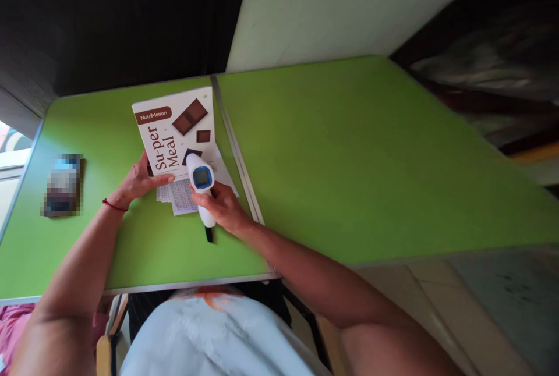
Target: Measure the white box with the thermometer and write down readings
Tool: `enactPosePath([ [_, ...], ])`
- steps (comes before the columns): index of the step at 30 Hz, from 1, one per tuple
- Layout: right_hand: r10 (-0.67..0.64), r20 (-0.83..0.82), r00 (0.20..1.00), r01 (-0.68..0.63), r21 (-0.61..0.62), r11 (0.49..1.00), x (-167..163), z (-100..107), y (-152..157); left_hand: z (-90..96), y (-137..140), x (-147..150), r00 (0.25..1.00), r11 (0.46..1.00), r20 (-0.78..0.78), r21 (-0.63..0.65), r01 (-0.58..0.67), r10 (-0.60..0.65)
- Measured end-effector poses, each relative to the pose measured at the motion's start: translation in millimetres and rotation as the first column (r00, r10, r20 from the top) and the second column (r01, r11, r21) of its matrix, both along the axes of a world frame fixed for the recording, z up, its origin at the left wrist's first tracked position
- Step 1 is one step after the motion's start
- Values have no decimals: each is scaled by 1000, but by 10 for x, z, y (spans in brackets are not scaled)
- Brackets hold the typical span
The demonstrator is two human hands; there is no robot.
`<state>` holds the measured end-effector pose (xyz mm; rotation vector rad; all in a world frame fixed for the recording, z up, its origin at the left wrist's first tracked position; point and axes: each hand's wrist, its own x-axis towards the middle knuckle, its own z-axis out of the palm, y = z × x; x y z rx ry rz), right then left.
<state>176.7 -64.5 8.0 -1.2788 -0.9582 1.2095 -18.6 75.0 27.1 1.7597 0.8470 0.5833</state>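
Observation:
My left hand (146, 177) grips the lower left corner of a white box (174, 111) marked "NutriMotion Su-per Meal", with its thumb across the front. Brown chocolate pieces are pictured on the box. In my right hand (225, 207) is a white infrared thermometer (206, 213) with a blue-rimmed screen. Its head overlaps the lower part of the box; I cannot tell whether they touch. Printed sheets of paper (179, 197) lie partly hidden under the box and the thermometer. A short black object (209, 234) shows just below the thermometer's handle, its upper end hidden.
The green folding table (349, 160) has a metal seam (238, 149) right of the box. A blurred-out, phone-shaped object (64, 185) lies at the left. Behind the table stand a dark panel (131, 21) and a pale wall (314, 9).

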Motion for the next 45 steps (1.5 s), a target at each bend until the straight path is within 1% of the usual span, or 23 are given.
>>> enactPosePath([
  [4,35,38,999,-36,19,999,59,0,4,-11,3,1,1000,1000,4,2,3,-3],
  [7,32,85,996,-40,98,994,144,16,11,-36,13,1,1000,1000,6,16,18,-18],
  [9,-18,134,991,-5,170,985,212,17,20,-57,21,-3,1000,999,12,27,22,-22],
  [12,-136,192,972,86,250,964,337,-15,46,-88,32,-15,1000,1000,7,25,1,-1],
  [15,-267,278,923,179,304,936,508,-80,88,-115,39,-28,1000,1000,5,13,-21,21],
  [17,-342,369,864,236,303,923,639,-122,119,-132,43,-37,1000,1000,4,8,-23,23],
  [19,-357,513,780,263,250,932,760,-149,146,-149,49,-43,1000,1000,2,3,-24,24],
  [22,-266,755,600,270,122,955,876,-147,160,-163,55,-47,1000,1000,-3,5,-30,30],
  [24,-190,860,474,272,62,960,907,-125,148,-157,52,-46,999,999,-12,19,-37,37],
  [25,-155,891,427,263,41,964,913,-112,137,-151,50,-44,999,999,-14,22,-38,38],
  [27,-80,925,371,227,-6,974,918,-87,115,-142,45,-40,999,999,-12,20,-37,37],
  [30,9,942,334,180,-73,981,931,-73,91,-158,51,-39,999,999,5,12,-38,38],
  [33,33,952,304,156,-83,984,960,-90,83,-208,72,-39,998,999,55,24,-31,30],
  [36,-15,963,271,130,-21,991,987,-113,82,-238,85,-36,997,999,77,34,-27,25],
  [38,-118,961,248,131,88,988,979,-119,80,-226,81,-31,998,999,63,44,-30,27],
  [40,-230,937,264,93,213,973,931,-120,74,-192,66,-23,999,998,47,50,-24,22],
  [41,-259,920,296,36,260,965,889,-124,69,-171,54,-19,999,998,38,52,-26,24],
  [42,-261,905,337,-47,293,955,837,-131,62,-150,41,-14,999,998,29,56,-34,32],
  [44,-191,896,400,-259,310,915,717,-156,40,-114,14,-1,998,996,12,64,-64,63],
  [45,-145,905,400,-354,298,887,658,-172,26,-102,1,6,997,994,3,69,-82,82],
])
